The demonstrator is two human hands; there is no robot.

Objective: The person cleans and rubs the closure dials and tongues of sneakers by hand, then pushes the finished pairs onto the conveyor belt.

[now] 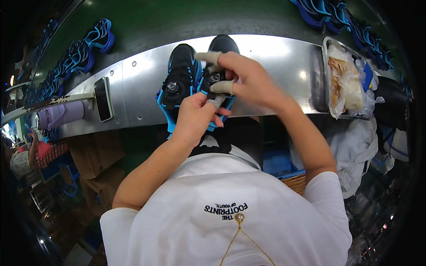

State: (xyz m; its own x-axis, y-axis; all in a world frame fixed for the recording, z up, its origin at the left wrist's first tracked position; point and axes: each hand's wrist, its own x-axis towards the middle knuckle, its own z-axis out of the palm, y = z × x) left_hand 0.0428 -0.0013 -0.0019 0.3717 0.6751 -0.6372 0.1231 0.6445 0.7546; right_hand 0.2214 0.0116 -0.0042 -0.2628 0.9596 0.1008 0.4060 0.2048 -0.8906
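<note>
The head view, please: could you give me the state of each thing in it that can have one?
Right shoe: upright on the metal ledge, gripped by both hands.
Left shoe: upright beside it, untouched.
Right hand: closed on the right shoe.
Left hand: closed on its heel.
Phone: flat, screen dark.
Tray: holds plastic bags.
</note>
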